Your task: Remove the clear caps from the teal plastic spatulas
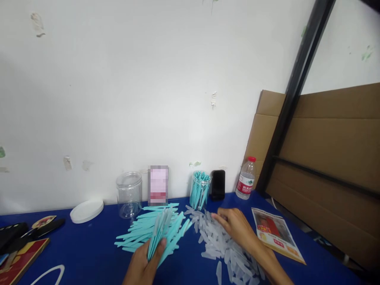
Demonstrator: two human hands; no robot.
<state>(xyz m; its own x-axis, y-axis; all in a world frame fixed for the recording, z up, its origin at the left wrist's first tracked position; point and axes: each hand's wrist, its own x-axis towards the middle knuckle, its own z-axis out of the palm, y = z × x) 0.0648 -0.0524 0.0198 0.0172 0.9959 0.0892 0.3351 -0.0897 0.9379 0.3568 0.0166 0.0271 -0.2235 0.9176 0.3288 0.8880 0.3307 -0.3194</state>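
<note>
My left hand (148,257) is wrapped round a bunch of turquoise sticks (160,231), some with translucent covers on their upper ends. Behind and beside it, loose turquoise sticks (136,229) lie in a pile on the blue table. My right hand (231,221) hangs over the back of a heap of translucent covers (216,237), thumb and index finger close together; whatever may be between them is too small to make out. A clear jar (200,192) full of turquoise sticks stands behind the heap.
Along the wall are a white lid (87,211), an open clear jar (129,196), a blurred upright panel (158,185), a black device (218,185) and a red-capped bottle (246,179). A printed packet (277,233) lies at right. Books (25,259) lie at far left.
</note>
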